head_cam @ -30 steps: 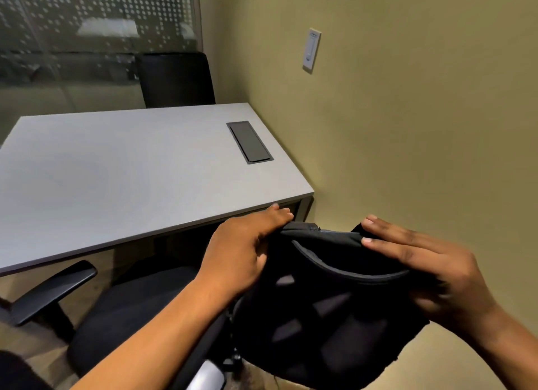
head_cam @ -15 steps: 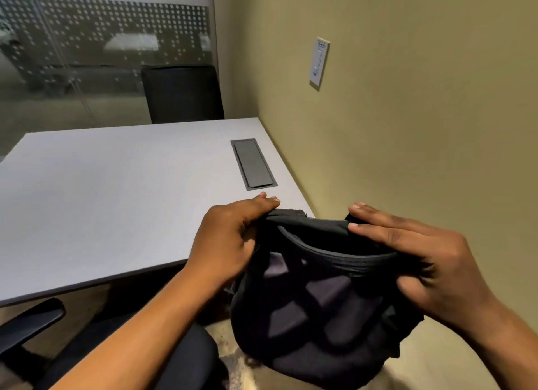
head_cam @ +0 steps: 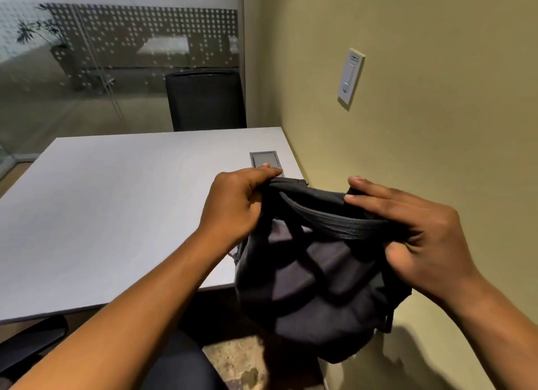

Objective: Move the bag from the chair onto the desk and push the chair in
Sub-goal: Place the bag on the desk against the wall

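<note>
The dark bag (head_cam: pixel 314 279) hung in the air at the desk's near right corner, clear of the chair (head_cam: pixel 32 343), its bulk sagging below the tabletop's edge. The left hand (head_cam: pixel 233 206) was closed on the top rim's left end; the right hand (head_cam: pixel 419 238) pinched the right end, fingers laid flat over the strap. The grey desk (head_cam: pixel 116 215) lay bare to the left, a cable hatch (head_cam: pixel 265 161) just beyond the left hand. The carry was underway, by my reading; next the bag needed raising over the edge and setting down leftward, then the chair pushed in.
</note>
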Available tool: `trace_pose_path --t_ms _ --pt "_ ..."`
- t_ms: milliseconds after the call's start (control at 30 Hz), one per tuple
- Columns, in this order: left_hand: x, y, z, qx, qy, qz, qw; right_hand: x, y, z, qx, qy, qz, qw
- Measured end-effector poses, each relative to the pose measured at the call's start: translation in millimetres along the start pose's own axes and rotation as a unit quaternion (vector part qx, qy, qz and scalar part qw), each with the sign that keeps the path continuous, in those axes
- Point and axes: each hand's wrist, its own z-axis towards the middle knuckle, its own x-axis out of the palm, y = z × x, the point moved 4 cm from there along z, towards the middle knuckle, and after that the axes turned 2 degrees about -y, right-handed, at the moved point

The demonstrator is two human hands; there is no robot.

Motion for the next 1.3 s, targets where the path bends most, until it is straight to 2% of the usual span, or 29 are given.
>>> trace_pose_path --t_ms 167,300,400,567,733,833,900,933,1000,1067,1167,1300 --pt "7 27 54 0.002 0.001 0.001 1.000 16 -20 44 0.008 -0.023 -0.011 1.000" --pt "14 46 108 0.033 0.015 0.015 0.999 29 -39 80 0.041 -0.063 0.003 0.997" --pt "29 56 152 0.058 0.032 0.030 0.997 41 -64 104 0.120 -0.111 0.060 0.985" --pt "76 80 197 0.032 0.052 0.048 0.997 65 -118 119 0.231 -0.161 0.114 0.953" --pt "116 110 185 -0.002 0.067 0.058 0.996 83 -150 112 0.263 -0.111 0.101 0.953" --pt "124 120 158 0.006 0.039 0.012 0.999 74 -160 112 0.269 -0.063 0.021 0.961" --pt "132 128 132 -0.019 0.043 -0.011 0.999 68 -160 109 0.253 -0.029 -0.070 0.965" --pt "136 134 116 -0.036 0.049 -0.024 0.998 66 -155 107 0.234 -0.035 -0.102 0.966" --pt "147 145 81 -0.081 0.047 -0.044 0.995 66 -141 100 0.154 -0.078 -0.134 0.976" --pt "157 157 43 -0.144 0.028 -0.059 0.987 78 -128 86 0.045 -0.067 -0.139 0.987" --pt "177 166 -16 -0.238 0.019 -0.066 0.969 115 -123 57 -0.042 0.082 -0.151 0.984" --pt "209 168 -75 -0.341 0.042 -0.074 0.936 152 -141 27 -0.058 0.207 -0.235 0.948"
